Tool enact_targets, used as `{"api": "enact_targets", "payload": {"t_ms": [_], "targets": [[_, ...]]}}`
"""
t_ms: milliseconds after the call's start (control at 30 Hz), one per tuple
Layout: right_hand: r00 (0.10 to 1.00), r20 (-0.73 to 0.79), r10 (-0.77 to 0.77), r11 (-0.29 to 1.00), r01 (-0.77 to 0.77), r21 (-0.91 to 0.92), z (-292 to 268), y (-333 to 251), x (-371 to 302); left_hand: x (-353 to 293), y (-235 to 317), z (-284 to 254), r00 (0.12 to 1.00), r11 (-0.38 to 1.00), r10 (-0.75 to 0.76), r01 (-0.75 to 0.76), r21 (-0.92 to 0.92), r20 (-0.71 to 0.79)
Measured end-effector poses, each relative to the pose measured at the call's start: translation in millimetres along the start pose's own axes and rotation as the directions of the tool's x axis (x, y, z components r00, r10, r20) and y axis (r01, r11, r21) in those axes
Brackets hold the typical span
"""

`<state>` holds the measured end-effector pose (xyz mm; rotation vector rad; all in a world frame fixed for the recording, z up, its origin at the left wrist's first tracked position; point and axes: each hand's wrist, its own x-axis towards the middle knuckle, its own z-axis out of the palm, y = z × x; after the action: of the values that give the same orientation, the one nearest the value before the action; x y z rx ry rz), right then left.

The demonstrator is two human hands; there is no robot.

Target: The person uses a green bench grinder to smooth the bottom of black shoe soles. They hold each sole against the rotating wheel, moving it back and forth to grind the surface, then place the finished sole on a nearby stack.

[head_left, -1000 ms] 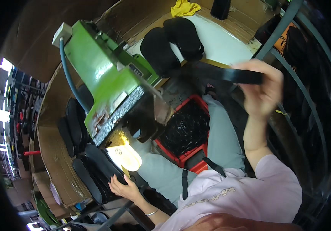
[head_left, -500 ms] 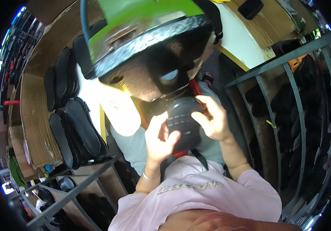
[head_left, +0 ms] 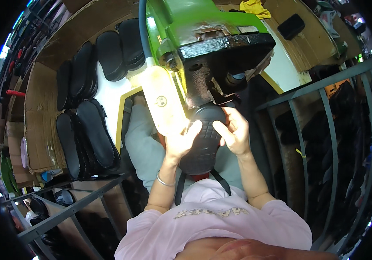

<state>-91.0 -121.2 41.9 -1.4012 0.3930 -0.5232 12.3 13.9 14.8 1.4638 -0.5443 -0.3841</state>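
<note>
A black shoe sole (head_left: 204, 143) with a ridged tread faces up between my hands, its far end right under the green machine's dark head (head_left: 220, 65). My left hand (head_left: 181, 142) grips the sole's left edge, thumb on top of the tread. On the opposite edge my right hand (head_left: 234, 132) is closed, its thumb lying on the tread and its fingers at the rim. Just left of the sole glows a bright lamp (head_left: 162, 102), overlapping my left fingertips. The fingers under the sole are hidden, and I cannot tell whether the sole touches the machine.
Several stacks of black soles (head_left: 95, 132) stand on the white table at left, by a cardboard wall (head_left: 43, 130). Metal rack rails flank me at lower left (head_left: 71, 212) and right (head_left: 300, 125). A black block (head_left: 291, 27) and yellow cloth (head_left: 255, 8) lie far right.
The view has shifted, so the machine and lamp appear farther right. The sole shows more of its length, and my left thumb has moved up along the tread. Both hands keep hold.
</note>
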Motion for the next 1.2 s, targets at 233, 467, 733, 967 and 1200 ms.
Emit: {"api": "enact_targets", "payload": {"t_ms": [233, 467, 733, 967, 1200], "targets": [[0.988, 0.154, -0.008, 0.994, 0.025, -0.109, 14, 11, 8, -25, -2, -6, 0.981, 0.995, -0.003, -0.016, -0.098, -0.192], [0.906, -0.206, -0.369, 0.890, 0.281, -0.359, -52, -93, -14, -49, 27, -88, 0.939, 0.611, 0.292, -0.037, 0.791, -0.182], [0.561, 0.229, -0.795, 0.299, 0.692, -0.657, -87, -45, 162, -90, -32, -190, 0.880, 0.155, 0.284, 0.348, 0.924, -0.380], [0.739, 0.247, -0.627, 0.308, 0.526, -0.793, -80, 4, 172, -80, -32, -178, 0.691, 0.166, 0.427, 0.574, 0.802, -0.583], [0.969, 0.182, -0.169, 0.745, 0.246, -0.620, -54, 46, 44, -72, -14, -185, 0.610, 0.217, 0.727, 0.233, 0.948, -0.316]]}}
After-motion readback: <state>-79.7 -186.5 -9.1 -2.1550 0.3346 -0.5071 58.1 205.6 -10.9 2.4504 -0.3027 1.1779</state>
